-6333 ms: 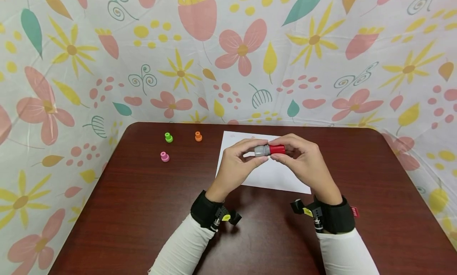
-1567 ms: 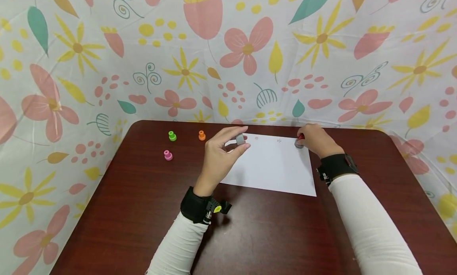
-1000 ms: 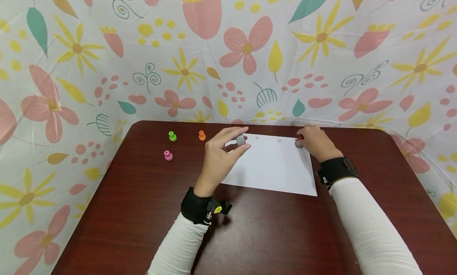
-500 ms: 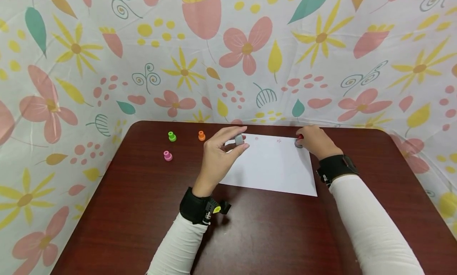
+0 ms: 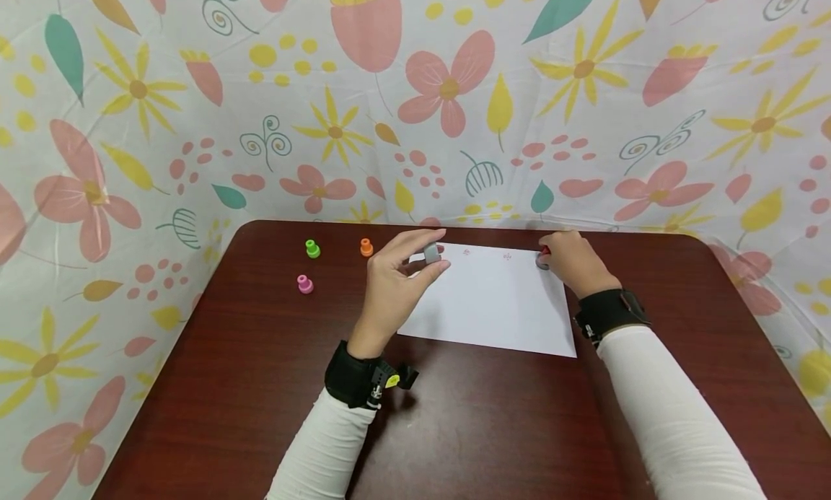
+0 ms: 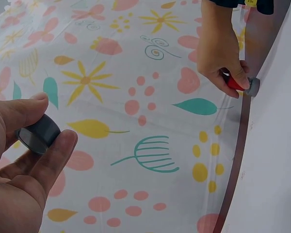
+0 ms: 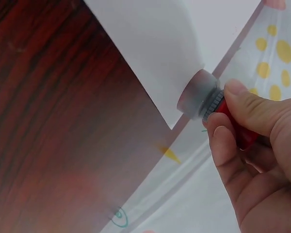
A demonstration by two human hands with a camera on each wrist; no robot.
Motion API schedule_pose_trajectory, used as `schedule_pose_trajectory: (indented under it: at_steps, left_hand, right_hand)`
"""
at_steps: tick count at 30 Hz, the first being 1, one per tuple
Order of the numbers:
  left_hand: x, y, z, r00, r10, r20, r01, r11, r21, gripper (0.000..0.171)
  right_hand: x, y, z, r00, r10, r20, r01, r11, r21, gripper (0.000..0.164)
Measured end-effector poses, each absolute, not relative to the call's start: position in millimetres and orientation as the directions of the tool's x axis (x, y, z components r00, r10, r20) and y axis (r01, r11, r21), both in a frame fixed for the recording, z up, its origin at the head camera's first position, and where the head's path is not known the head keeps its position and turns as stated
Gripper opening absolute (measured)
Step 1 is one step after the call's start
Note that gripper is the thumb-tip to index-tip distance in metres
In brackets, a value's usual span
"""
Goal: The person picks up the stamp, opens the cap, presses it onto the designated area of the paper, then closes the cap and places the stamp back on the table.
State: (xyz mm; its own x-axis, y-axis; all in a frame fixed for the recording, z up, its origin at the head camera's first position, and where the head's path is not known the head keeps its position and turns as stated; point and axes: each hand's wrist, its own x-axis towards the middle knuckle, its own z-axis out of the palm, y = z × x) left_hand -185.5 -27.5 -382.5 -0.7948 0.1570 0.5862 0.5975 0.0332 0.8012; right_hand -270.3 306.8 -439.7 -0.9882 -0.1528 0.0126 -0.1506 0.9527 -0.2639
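Note:
My right hand (image 5: 574, 262) grips a self-inking stamp by its red handle, with the grey stamp head (image 7: 199, 94) down at the paper's far right corner. The handle (image 7: 242, 126) is partly hidden by my fingers. Between thumb and fingers, my left hand (image 5: 396, 287) pinches a small grey cap (image 6: 39, 134), held up above the paper's left side with its hollow end showing in the left wrist view. The white paper (image 5: 487, 305) lies flat and bears small red prints (image 5: 507, 256) along its far edge.
Left of the paper on the dark wooden table (image 5: 260, 384) stand small peg-shaped pieces: a green one (image 5: 313, 249), an orange one (image 5: 366, 247) and a pink one (image 5: 305, 284). A flowered cloth (image 5: 448, 161) hangs behind the table.
Several seconds ago both hands held the capped stamp together over the paper. Now the cap is off in my left hand, and the stamp is at the far right corner. Lately both hands stay nearly still.

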Motion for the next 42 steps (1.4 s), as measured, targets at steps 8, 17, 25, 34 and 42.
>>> schedule_pose_trajectory:
  at_steps: [8,17,25,34,42]
  left_hand:
    - [-186,-27,-381,-0.795,0.157,0.586,0.596,0.025,0.802,0.04]
    - [-186,-26,-381,-0.799,0.159,0.58,0.592,0.037,0.805,0.04]
    - [-185,-25,-384,-0.789,0.176,0.588,0.603,0.047,0.796,0.041]
    - [-186,-27,-383,-0.791,0.172,0.587,0.604,0.069,0.794,0.041]
    - [-184,-28,-381,-0.791,0.171,0.587,0.603,0.059,0.795,0.041]
  right_hand:
    - [-275,305,-436,-0.989,-0.15,0.007,-0.146,0.956,-0.255,0.013]
    - [-273,312,-441,-0.991,-0.136,0.015,-0.134,0.938,-0.32,0.023]
    - [-269,315,-446,-0.991,-0.121,0.047,-0.13,0.928,-0.35,0.032]
    - [-269,315,-446,-0.99,-0.132,0.054,-0.142,0.923,-0.358,0.035]
    - [-269,317,-444,-0.988,-0.14,0.064,-0.154,0.927,-0.343,0.037]
